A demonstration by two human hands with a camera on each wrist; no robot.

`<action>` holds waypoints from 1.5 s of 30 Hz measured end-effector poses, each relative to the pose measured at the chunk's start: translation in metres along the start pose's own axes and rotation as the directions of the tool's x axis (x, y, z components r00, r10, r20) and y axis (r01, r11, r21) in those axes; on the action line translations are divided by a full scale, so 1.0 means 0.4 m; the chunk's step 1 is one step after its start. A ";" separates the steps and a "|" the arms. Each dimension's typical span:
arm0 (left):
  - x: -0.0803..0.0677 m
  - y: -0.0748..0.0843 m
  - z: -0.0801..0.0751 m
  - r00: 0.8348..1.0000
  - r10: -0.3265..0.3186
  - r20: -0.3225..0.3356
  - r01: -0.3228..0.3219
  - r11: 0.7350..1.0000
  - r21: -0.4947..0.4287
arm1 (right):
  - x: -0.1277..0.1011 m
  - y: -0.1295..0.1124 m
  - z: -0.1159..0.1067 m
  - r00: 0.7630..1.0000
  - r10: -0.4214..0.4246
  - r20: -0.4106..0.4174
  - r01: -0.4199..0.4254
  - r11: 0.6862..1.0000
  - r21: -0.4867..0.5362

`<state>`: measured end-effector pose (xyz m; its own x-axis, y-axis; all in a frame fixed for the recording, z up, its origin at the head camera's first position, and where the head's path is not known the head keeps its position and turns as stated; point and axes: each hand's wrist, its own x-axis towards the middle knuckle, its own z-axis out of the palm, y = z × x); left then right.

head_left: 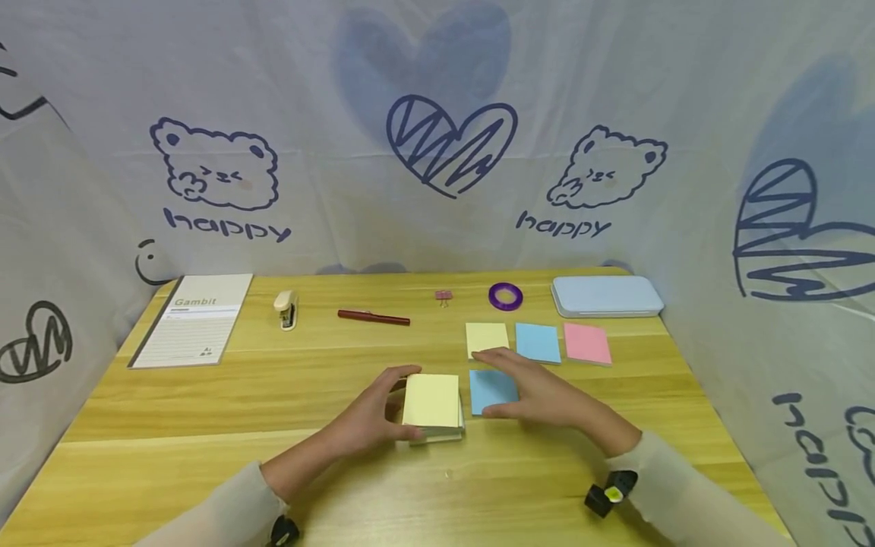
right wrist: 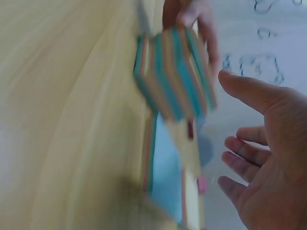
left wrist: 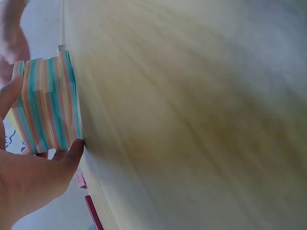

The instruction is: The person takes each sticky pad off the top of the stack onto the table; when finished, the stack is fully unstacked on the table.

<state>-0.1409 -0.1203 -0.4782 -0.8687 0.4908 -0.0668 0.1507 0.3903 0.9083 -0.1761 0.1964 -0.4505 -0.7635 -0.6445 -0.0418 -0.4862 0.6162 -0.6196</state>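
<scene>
At the table's middle stands a tall stack of sticky notes point(head_left: 432, 401) with a yellow top. My left hand point(head_left: 362, 422) grips its side between thumb and fingers. Striped layers of pink, yellow and blue-green show along the stack point(left wrist: 48, 105) in the left wrist view, a few sitting unevenly. Just right of it lies a blue sticky note pad point(head_left: 489, 391). Over that pad's right side hovers my right hand point(head_left: 543, 391), fingers and thumb spread apart; in the right wrist view nothing lies between them. Behind are a yellow pad point(head_left: 487, 334), another blue pad point(head_left: 538, 342) and a pink pad point(head_left: 588, 343).
Along the back stand a notepad point(head_left: 191, 323), a small stapler point(head_left: 285, 310), a dark red pen point(head_left: 373, 317), a pink binder clip point(head_left: 443, 296), a purple tape roll point(head_left: 505, 297) and a light blue case point(head_left: 607, 296). A printed curtain point(head_left: 328, 251) encloses the table's back and sides.
</scene>
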 end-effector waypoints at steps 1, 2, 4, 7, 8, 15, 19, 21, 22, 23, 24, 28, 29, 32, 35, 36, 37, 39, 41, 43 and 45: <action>0.000 -0.001 -0.001 1.000 -0.003 0.006 0.003 1.000 -0.013 | 0.008 -0.014 0.003 1.000 -0.011 0.007 0.011 1.000 0.014; 0.001 -0.002 -0.002 1.000 -0.003 0.011 0.003 1.000 -0.026 | 0.015 -0.029 0.007 1.000 -0.018 0.016 0.017 0.999 0.031; 0.001 -0.003 -0.002 1.000 -0.008 0.023 0.010 0.999 -0.053 | 0.030 -0.055 0.019 0.999 -0.026 0.036 0.024 0.998 0.055; 0.002 -0.005 -0.002 1.000 -0.006 0.030 0.008 0.998 -0.061 | 0.048 -0.083 0.044 0.997 -0.044 0.060 0.040 0.997 0.064; 0.002 -0.005 -0.002 1.000 -0.001 0.030 0.002 0.999 -0.055 | 0.053 -0.092 0.052 0.997 -0.048 0.065 0.044 0.997 0.064; -0.002 -0.003 0.000 1.000 0.028 0.001 -0.028 0.999 0.016 | 0.069 -0.114 0.096 0.998 -0.057 0.031 0.057 0.998 -0.003; -0.002 -0.002 0.001 0.999 0.040 0.001 -0.040 0.999 0.026 | 0.068 -0.113 0.105 0.998 -0.067 0.006 0.067 0.997 -0.039; -0.002 -0.002 0.001 0.999 0.038 0.004 -0.038 0.999 0.024 | 0.067 -0.112 0.106 0.997 -0.073 -0.001 0.073 0.996 -0.044; -0.002 -0.003 0.001 0.999 0.035 0.005 -0.035 0.999 0.024 | 0.067 -0.112 0.106 0.997 -0.078 -0.005 0.077 0.996 -0.045; -0.001 -0.003 0.001 0.999 0.031 0.006 -0.031 0.999 0.022 | 0.066 -0.111 0.106 0.997 -0.082 -0.009 0.081 0.996 -0.045; -0.001 -0.003 0.001 1.000 0.027 0.008 -0.027 0.999 0.019 | 0.065 -0.111 0.104 0.997 -0.082 -0.011 0.082 0.996 -0.044; 0.001 -0.005 0.003 1.000 0.014 0.013 -0.014 1.000 0.000 | 0.055 -0.104 0.093 0.997 -0.074 -0.019 0.073 0.997 -0.035; 0.001 -0.006 0.003 1.000 0.015 0.013 -0.015 1.000 -0.004 | 0.051 -0.100 0.088 0.997 -0.071 -0.022 0.070 0.997 -0.031; 0.001 -0.009 0.005 1.000 0.022 0.013 -0.022 1.000 -0.017 | 0.032 -0.081 0.069 0.998 -0.059 -0.038 0.058 0.998 -0.021; 0.000 -0.010 0.006 1.000 0.027 0.009 -0.027 1.000 -0.008 | 0.004 -0.050 0.046 0.997 -0.048 -0.061 0.049 0.999 0.005; 0.000 -0.011 0.007 1.000 0.028 0.006 -0.027 1.000 -0.002 | -0.008 -0.037 0.039 0.997 -0.040 -0.070 0.041 0.999 0.015; 0.000 -0.012 0.007 1.000 0.027 0.005 -0.027 1.000 0.008 | -0.019 -0.023 0.031 0.996 -0.033 -0.079 0.035 0.999 0.024; 0.000 -0.012 0.008 1.000 0.024 -0.003 -0.024 0.999 0.027 | -0.042 0.006 0.016 0.995 -0.013 -0.097 0.017 0.999 0.044; 0.000 -0.013 0.009 1.000 0.024 -0.011 -0.024 0.999 0.046 | -0.066 0.037 0.003 0.993 0.014 -0.113 -0.008 0.999 0.052; 0.001 -0.014 0.009 1.000 0.022 -0.014 -0.021 0.998 0.058 | -0.088 0.070 -0.009 0.991 0.039 -0.125 -0.032 0.998 0.052; 0.002 -0.014 0.009 1.000 0.023 -0.012 -0.022 0.998 0.064 | -0.109 0.103 -0.019 0.989 0.069 -0.133 -0.062 0.997 0.051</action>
<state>-0.1407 -0.1193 -0.4847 -0.8708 0.4899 -0.0412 0.1995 0.4287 0.8812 -0.1661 0.2532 -0.4683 -0.8447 -0.5348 0.0203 -0.4155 0.6314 -0.6547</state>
